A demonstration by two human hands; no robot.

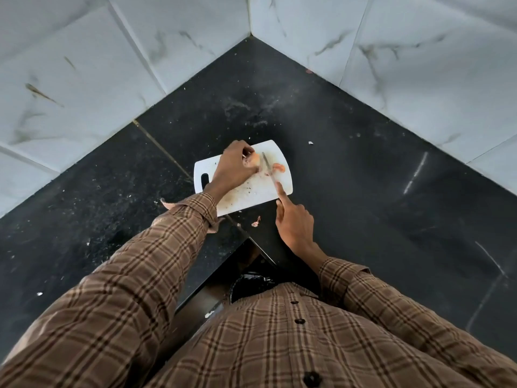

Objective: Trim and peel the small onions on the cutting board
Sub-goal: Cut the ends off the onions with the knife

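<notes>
Nearest, a peel scrap (pixel 255 221) lies on the dark counter (pixel 363 177) just off the board (pixel 251 197). Beyond it the right hand (pixel 293 225) grips a knife (pixel 268 166), forefinger stretched along the blade, which rests by an onion (pixel 253 161). The left hand (pixel 235 169) pinches that onion at the board's far end. A second onion piece (pixel 279 167) lies just right of the blade, apparently peeled. Judging by the scraps and specks, trimming is under way; this onion looks partly done, and no others show.
</notes>
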